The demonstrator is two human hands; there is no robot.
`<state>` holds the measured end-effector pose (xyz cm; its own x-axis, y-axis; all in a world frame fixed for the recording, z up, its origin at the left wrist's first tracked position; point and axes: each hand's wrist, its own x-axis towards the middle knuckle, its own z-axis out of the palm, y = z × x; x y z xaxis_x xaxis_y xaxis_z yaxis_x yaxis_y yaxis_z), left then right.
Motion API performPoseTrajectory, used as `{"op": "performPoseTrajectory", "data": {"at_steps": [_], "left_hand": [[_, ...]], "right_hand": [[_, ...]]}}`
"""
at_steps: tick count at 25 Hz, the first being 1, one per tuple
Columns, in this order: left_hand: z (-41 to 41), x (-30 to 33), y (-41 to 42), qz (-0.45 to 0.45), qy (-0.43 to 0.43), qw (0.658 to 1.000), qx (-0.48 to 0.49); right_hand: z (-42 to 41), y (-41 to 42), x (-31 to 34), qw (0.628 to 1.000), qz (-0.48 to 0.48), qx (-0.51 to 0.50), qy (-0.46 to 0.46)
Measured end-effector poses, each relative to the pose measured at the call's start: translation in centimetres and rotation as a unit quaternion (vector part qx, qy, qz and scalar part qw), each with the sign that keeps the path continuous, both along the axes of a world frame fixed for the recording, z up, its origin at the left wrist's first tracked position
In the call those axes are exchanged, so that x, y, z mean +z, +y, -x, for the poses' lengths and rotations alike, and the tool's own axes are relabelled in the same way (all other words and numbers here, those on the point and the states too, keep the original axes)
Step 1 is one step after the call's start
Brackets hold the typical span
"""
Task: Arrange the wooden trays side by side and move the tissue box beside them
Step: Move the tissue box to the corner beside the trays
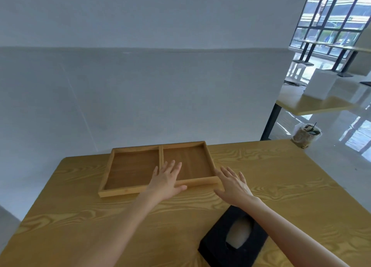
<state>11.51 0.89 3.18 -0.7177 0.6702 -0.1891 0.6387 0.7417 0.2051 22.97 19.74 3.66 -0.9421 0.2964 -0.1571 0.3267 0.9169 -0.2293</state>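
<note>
Two shallow wooden trays stand side by side at the far edge of the wooden table (80, 216), their inner walls touching: the left tray (128, 166) and the right tray (190, 160). My left hand (166, 180) lies flat with spread fingers over the front rim where the two trays meet. My right hand (232, 184) is open, fingers apart, at the front right corner of the right tray. A black tissue box (230, 238) with an oval slot lies near me on the right, partly under my right forearm.
A grey wall rises right behind the table's far edge. A clear plastic cup (305, 135) with a dark drink stands at the far right corner. Another table with a white box (321, 85) is beyond, to the right.
</note>
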Motion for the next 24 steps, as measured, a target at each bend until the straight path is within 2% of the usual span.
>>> {"op": "performPoseTrajectory", "data": {"at_steps": [7,16,24], "left_hand": [[-5.0,-2.6,5.3,0.005,-0.049,0.999,0.016],[-11.4,-7.5,8.1,-0.013,-0.230,0.969,0.089],[-13.0,-9.0,8.6,-0.030,-0.226,0.964,0.134]], "right_hand": [[-3.5,5.7,-2.4,0.999,0.018,0.014,-0.038],[-6.3,8.7,-6.1,0.991,0.051,0.030,-0.121],[-7.0,8.7,-7.2,0.993,0.086,0.025,-0.081]]}}
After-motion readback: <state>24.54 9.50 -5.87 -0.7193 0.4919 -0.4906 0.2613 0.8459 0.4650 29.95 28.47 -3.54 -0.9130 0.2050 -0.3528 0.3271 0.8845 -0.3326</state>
